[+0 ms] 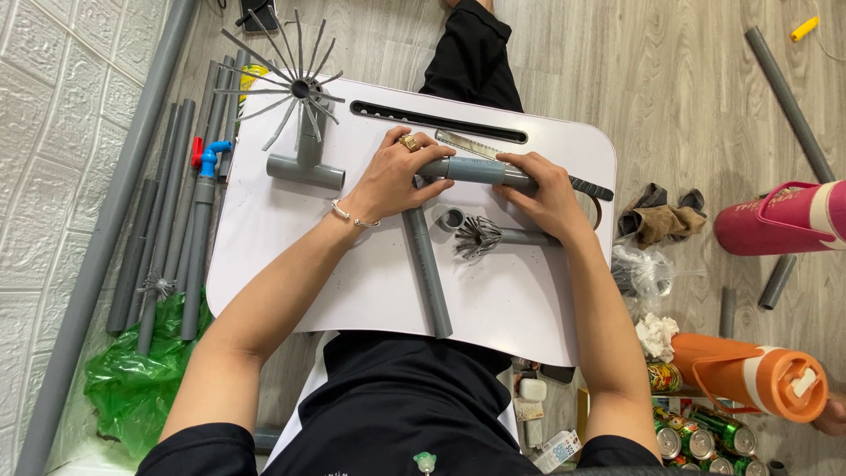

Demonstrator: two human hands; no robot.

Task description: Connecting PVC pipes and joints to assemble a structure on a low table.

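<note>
Both hands clamp 1 short grey pipe piece [476, 170] lying crosswise at 12 o'clock on the white lap table [264, 238]: the left hand [392, 181] wraps its left end, the right hand [546, 194] its right end. From the joint under the left hand, a longer grey pipe [427, 269] runs down toward 6 o'clock. Done, by the look of it: a fanned pipe on a tee fitting [304, 132] at 10 o'clock. A second slit pipe [493, 236] and a loose coupling [449, 217] lie unattached, so assembly seems roughly half finished.
</note>
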